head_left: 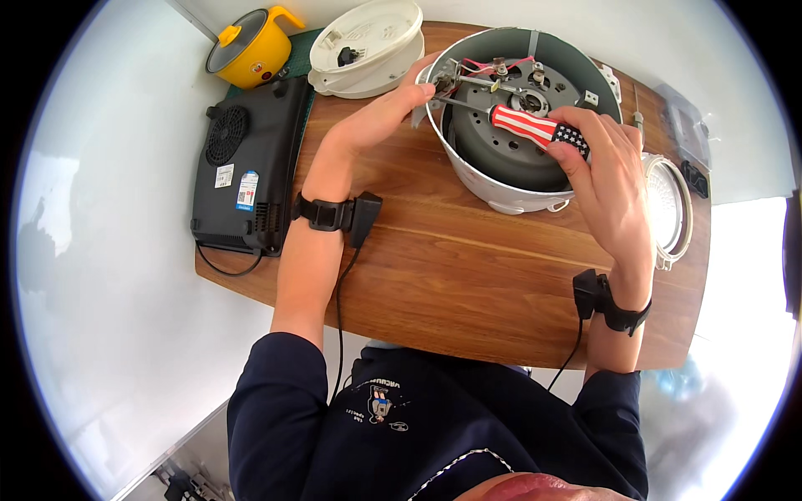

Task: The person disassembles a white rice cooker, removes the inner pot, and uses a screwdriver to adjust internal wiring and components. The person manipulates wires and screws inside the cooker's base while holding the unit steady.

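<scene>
An opened rice cooker body (504,194) stands with its inside facing up, showing a grey round metal plate (476,134), pink wires and small metal terminals. My left hand (376,121) grips its left rim by a metal bracket; the thumb lies on top and the other fingers are partly hidden behind the wall. My right hand (608,159) is closed around the handle of a screwdriver (522,123) with red and white stripes and white stars on dark blue. Its shaft points left across the opening, toward the bracket near my left thumb. Whether the tip touches a screw, I cannot tell.
Left on the wooden table (443,275) lies a black induction cooktop (242,167), with a yellow pot (259,54) behind it. White plastic cover parts (368,50) sit at the back. A round white lid (666,204) and a clear plastic box (685,121) are at the right.
</scene>
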The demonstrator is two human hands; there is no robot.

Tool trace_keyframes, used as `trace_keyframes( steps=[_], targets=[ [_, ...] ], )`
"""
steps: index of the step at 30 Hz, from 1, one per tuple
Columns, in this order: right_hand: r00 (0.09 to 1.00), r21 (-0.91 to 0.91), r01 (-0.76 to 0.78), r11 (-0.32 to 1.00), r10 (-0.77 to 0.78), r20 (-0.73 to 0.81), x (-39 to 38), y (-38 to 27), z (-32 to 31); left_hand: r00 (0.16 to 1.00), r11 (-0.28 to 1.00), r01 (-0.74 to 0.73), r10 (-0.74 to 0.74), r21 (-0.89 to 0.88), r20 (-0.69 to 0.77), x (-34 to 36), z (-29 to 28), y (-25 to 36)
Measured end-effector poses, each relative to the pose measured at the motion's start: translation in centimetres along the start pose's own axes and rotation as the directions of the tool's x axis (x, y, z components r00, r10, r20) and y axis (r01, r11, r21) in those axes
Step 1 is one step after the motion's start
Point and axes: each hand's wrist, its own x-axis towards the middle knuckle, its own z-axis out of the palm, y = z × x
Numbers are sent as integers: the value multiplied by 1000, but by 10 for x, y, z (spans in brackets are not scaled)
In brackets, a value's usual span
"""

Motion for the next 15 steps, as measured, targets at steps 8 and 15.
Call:
trace_keyframes(
  steps=[8,15],
  targets=[
    [1000,0,-3,1000,3,-9,2,1,0,999,999,21,-20,26,-34,-1,0,-1],
    [996,0,-70,998,70,46,4,-5,0,998,1000,-16,16,1,-67,-1,8,3]
  ],
)
